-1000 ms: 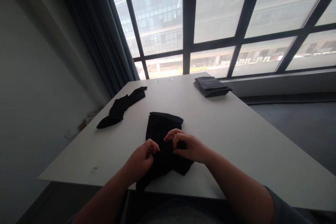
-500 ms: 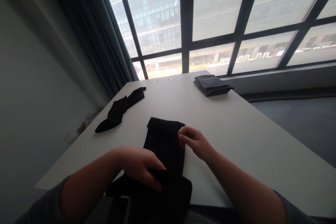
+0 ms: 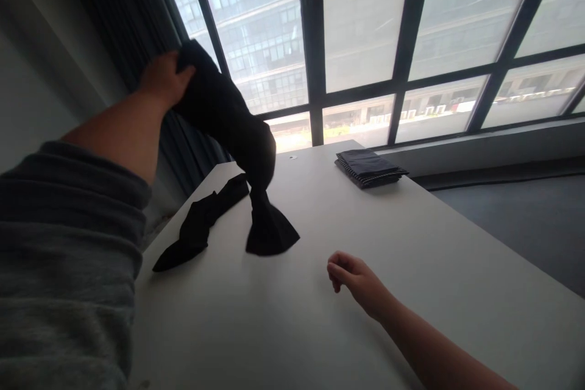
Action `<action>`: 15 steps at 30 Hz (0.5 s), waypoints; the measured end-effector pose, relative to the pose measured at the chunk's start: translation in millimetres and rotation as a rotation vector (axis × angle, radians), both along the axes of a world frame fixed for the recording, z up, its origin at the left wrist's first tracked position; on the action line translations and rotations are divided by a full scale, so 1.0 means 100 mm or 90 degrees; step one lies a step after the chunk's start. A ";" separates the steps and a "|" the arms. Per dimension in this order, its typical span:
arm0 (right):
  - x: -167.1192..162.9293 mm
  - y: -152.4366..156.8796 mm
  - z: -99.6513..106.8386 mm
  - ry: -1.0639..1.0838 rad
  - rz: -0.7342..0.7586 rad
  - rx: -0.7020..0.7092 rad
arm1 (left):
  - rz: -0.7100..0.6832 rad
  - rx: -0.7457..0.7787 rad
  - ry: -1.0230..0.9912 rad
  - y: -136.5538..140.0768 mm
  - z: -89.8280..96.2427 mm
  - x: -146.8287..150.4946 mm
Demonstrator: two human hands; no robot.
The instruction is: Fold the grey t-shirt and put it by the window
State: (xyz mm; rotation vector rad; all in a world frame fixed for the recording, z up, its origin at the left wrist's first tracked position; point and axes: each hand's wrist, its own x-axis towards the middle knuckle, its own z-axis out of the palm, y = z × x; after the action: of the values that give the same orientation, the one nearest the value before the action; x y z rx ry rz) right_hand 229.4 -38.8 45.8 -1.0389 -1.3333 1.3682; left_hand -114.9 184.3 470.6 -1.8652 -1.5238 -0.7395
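My left hand, raised at the upper left, grips one end of a long black cloth piece. The cloth hangs slantwise, narrows low down, then flares into a wide end just over the table; I cannot tell what kind of garment it is. Low over the table at right of centre, my right hand has its fingers curled in, with nothing seen in them. A second black cloth piece lies crumpled along the table's left side, left of the hanging one.
The white table stretches away towards large dark-framed windows. At its far right corner lies a stack of folded dark grey cloths with striped edges. A dark curtain hangs at the left.
My left hand has lifted the black cloth off the near part of the table, up and to the left. The right hand is away from the cloth, its fingers still curled.
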 end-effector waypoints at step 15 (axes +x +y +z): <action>-0.01 -0.09 0.07 -0.048 0.042 -0.002 | 0.118 -0.473 0.073 -0.70 -3.15 -1.43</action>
State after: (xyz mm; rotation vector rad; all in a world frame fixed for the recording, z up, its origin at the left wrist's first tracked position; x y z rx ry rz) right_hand 228.6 -48.0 52.4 -1.0671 -1.4318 1.3921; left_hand -258.1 113.9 155.7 -2.1681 -2.0296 0.0510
